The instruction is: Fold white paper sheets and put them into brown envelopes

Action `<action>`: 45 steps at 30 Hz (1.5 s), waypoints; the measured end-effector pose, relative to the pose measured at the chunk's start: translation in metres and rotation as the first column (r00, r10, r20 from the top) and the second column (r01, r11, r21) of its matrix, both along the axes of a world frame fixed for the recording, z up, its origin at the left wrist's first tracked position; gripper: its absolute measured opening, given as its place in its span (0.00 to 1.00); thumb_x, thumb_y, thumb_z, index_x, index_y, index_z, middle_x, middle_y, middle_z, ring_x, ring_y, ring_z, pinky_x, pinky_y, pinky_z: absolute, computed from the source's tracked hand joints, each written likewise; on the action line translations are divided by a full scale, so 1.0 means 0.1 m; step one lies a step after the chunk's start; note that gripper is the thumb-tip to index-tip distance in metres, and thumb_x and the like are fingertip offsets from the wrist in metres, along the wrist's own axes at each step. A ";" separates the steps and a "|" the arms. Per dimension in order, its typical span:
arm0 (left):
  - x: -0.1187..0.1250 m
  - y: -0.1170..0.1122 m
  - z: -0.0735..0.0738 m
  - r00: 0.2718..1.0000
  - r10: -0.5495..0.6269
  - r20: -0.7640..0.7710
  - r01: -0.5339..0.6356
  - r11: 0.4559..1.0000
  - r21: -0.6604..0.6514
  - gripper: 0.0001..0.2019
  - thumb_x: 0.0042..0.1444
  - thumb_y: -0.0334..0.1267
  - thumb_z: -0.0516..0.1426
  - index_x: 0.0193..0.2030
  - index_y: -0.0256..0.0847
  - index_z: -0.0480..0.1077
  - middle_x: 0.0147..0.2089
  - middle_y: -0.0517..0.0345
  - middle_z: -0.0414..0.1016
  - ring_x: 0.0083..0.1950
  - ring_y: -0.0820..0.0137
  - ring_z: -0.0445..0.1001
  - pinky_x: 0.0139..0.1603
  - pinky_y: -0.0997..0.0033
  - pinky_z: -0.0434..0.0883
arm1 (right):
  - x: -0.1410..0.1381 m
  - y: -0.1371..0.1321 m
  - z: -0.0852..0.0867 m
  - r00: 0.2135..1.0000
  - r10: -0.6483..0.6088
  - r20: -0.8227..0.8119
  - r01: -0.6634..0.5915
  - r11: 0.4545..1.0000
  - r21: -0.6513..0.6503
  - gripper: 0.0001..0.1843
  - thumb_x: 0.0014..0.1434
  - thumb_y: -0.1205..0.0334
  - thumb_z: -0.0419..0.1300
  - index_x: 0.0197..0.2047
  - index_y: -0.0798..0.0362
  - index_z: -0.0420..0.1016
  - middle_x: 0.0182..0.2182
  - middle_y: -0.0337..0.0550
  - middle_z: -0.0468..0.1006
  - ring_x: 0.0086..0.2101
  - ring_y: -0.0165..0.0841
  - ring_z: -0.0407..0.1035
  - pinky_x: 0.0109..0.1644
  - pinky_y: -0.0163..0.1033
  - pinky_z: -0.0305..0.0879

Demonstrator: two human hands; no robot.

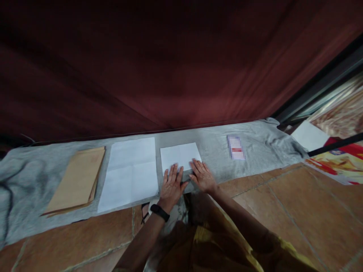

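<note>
A small white sheet of paper (pixel 180 154), seemingly folded, lies on the grey cloth in front of me. Flat on its near left edge rests my left hand (pixel 172 187), fingers spread, with a black band on the wrist. My right hand (pixel 202 176) lies on the near right corner, fingers stretched out and palm down. Just left of it is a larger white sheet (pixel 130 170) with crease lines across it. Farther left sits a stack of brown paper envelopes (pixel 76 177).
Grey cloth (pixel 215 158) covers the long narrow surface. A small blurred card with a red band (pixel 236 148) lies to the right. Dark red curtain (pixel 176 75) hangs behind. At far right are a dark metal bar (pixel 337 144) and a red-yellow printed package (pixel 340 160). Tiled floor (pixel 283 204) lies nearer me.
</note>
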State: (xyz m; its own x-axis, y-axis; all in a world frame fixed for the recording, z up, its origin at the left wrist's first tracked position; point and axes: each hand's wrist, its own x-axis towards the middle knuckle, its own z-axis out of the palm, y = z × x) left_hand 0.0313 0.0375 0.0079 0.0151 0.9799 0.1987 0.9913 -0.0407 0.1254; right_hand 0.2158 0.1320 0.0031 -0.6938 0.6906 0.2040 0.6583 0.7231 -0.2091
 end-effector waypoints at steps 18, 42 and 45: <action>-0.01 -0.06 0.02 1.000 -0.004 0.005 0.004 1.000 -0.006 0.33 0.66 0.53 0.50 0.74 0.43 0.51 0.77 0.42 0.49 0.77 0.55 0.49 0.75 0.45 0.50 | 0.16 -0.07 0.10 0.994 -0.099 -0.052 0.100 0.995 0.017 0.35 0.73 0.52 0.46 0.76 0.60 0.45 0.71 0.59 0.55 0.70 0.48 0.50 0.71 0.60 0.51; -0.08 -0.32 -0.04 0.994 0.102 0.031 -0.104 0.993 0.051 0.36 0.67 0.55 0.48 0.73 0.31 0.53 0.75 0.31 0.52 0.77 0.50 0.50 0.71 0.44 0.60 | 0.17 -0.14 0.03 0.999 -0.036 -0.038 0.036 0.999 0.010 0.31 0.73 0.53 0.48 0.74 0.57 0.54 0.70 0.55 0.58 0.69 0.45 0.54 0.71 0.57 0.50; -0.09 -0.38 -0.04 0.992 0.120 0.035 -0.122 0.991 0.064 0.37 0.67 0.55 0.47 0.73 0.28 0.51 0.74 0.30 0.54 0.76 0.50 0.51 0.71 0.44 0.60 | 0.21 -0.14 0.02 0.998 -0.049 -0.038 0.049 0.999 0.007 0.31 0.73 0.53 0.48 0.74 0.58 0.53 0.70 0.55 0.59 0.68 0.45 0.55 0.71 0.57 0.51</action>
State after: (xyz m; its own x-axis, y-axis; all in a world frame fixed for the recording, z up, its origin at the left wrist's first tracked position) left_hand 0.0224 -0.0002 0.0042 -0.1096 0.9591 0.2610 0.9851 0.0698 0.1574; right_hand 0.2366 0.1184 0.0052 -0.6508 0.7219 0.2352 0.6848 0.6919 -0.2289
